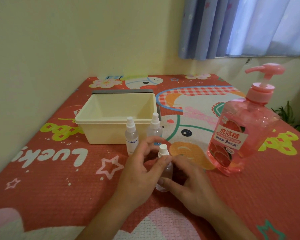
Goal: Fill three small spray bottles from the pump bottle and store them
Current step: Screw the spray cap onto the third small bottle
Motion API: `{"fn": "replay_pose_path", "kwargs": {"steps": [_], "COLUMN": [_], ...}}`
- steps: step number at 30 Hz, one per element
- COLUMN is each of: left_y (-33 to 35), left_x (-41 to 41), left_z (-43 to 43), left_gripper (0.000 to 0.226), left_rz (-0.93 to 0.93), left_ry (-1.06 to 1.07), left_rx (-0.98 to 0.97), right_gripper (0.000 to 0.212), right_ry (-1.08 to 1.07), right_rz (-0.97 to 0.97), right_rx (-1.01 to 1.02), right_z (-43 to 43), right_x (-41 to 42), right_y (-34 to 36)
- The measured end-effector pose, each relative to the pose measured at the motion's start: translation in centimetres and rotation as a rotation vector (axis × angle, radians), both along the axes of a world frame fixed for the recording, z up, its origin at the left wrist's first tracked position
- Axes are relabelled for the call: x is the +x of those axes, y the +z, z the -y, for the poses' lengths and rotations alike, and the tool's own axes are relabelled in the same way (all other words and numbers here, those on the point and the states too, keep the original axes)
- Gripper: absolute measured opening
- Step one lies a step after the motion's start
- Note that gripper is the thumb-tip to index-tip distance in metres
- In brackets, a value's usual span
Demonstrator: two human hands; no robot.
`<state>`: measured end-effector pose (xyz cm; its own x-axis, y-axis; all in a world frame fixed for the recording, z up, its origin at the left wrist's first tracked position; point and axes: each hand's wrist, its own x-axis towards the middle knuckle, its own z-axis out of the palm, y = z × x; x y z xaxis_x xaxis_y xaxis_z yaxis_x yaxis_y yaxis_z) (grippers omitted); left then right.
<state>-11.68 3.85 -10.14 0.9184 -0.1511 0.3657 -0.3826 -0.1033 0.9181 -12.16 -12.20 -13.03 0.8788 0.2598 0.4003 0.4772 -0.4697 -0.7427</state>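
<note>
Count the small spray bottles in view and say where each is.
3. The labelled bottle stands before the cream bin; the second bottle stands right of it, partly behind the left hand; the third bottle is held by that hand and the right hand.

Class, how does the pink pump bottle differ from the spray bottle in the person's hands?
The pump bottle is large and pink; the held spray bottle is small and clear. The pump bottle stands untouched; the spray bottle is held by the left hand and right hand. Both have their tops on.
</note>
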Motion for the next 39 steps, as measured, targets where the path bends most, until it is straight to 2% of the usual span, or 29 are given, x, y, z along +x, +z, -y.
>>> {"fn": "replay_pose_path", "kwargs": {"steps": [2, 10, 13, 16, 18, 20, 23, 29, 32, 35, 37, 39], "left_y": [0.0, -0.1, -0.4, -0.6, -0.6, -0.7, -0.9, -1.0, -1.3, -1.7, -1.9, -2.0], "left_x": [0.0, -0.3, -0.3, -0.5, -0.6, -0.7, -0.6, -0.6, -0.9, -1.3, -1.5, -1.6], "left_z": [-0.2, -0.2, -0.2, -0.2, -0.3, -0.3, -0.5, -0.5, -0.5, -0.8, -1.0, -1.2], "left_gripper": [0.022, 0.019, 0.020, 0.024, 0.023, 0.024, 0.025, 0.027, 0.026, 0.026, 0.036, 0.058], "left_rz": [-0.018, -0.002, 0.021, 0.080, 0.137, 0.156, 0.152, 0.132, 0.068, -0.019, -0.109, -0.175], "left_ry": [-0.007, -0.036, -0.016, -0.004, 0.015, 0.014, 0.013, 0.023, 0.018, -0.032, -0.114, -0.187], "left_rx": [-0.015, -0.015, 0.003, 0.033, 0.047, 0.042, 0.058, 0.099, 0.110, 0.128, 0.131, 0.161], "right_gripper": [0.022, 0.047, 0.056, 0.045, 0.034, 0.022, 0.017, 0.015, 0.012, 0.019, 0.023, 0.022], "right_ry": [-0.005, -0.003, 0.074, 0.093, 0.028, -0.014, -0.038, -0.064, -0.067, -0.061, -0.055, -0.034], "right_rz": [-0.009, -0.094, -0.133, -0.071, 0.034, 0.091, 0.119, 0.075, 0.112, 0.104, 0.060, 0.019], "right_rx": [0.000, 0.017, 0.142, 0.362, 0.383, 0.363, 0.275, 0.147, 0.090, 0.001, -0.028, -0.024], "right_z": [0.0, 0.1, 0.5, 0.5, 0.2, -0.1, -0.3, -0.6, -0.7, -0.5, -0.3, 0.0], "right_x": [0.0, -0.3, -0.6, -1.0, -1.0, -0.8, -0.7, -0.6, -0.5, -0.5, -0.3, 0.0], "right_y": [0.0, 0.1, 0.2, 1.0, 1.5, 2.0, 2.8, 4.3, 4.8, 5.2, 5.4, 5.5]}}
